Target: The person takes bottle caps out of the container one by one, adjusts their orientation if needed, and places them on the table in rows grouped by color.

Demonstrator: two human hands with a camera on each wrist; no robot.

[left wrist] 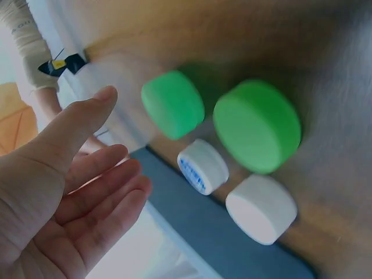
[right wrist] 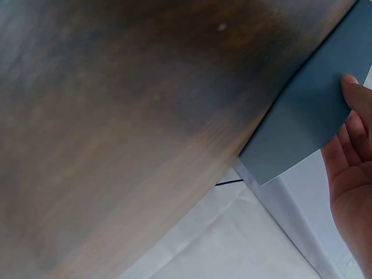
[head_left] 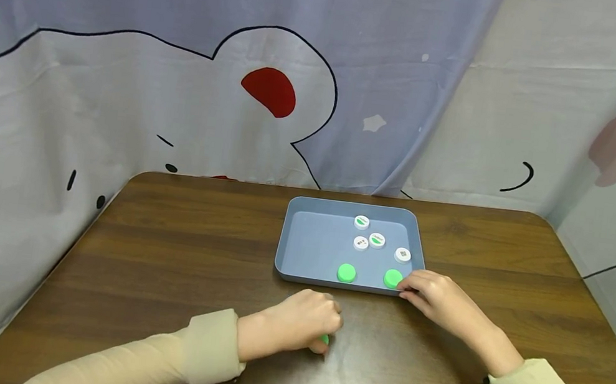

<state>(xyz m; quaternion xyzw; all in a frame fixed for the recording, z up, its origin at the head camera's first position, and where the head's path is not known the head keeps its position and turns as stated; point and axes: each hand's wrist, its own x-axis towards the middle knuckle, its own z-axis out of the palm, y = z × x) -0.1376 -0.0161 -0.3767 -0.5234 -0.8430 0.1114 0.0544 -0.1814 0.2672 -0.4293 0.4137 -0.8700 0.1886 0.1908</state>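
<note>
My left hand (head_left: pixel 300 319) is low over the table in front of the tray, with part of a green bottle cap showing beside it. In the left wrist view the left hand (left wrist: pixel 43 189) has its thumb and fingers apart, holding nothing. Next to it on the wood are a green cap (left wrist: pixel 173 104), a larger green cap (left wrist: pixel 256 126), a white cap with blue print (left wrist: pixel 202 167) and a plain white cap (left wrist: pixel 261 208). My right hand (head_left: pixel 440 300) grips the blue-grey tray (head_left: pixel 311 236) at its near right corner, thumb against the outer wall (right wrist: pixel 308 110).
Inside the tray, a green cap (head_left: pixel 346 273) and another green cap (head_left: pixel 392 278) lie along the near side. Several printed white caps, one of them a white cap (head_left: pixel 403 255) at the right, lie farther back. A patterned curtain (head_left: pixel 182 97) hangs behind the wooden table (head_left: pixel 179 235).
</note>
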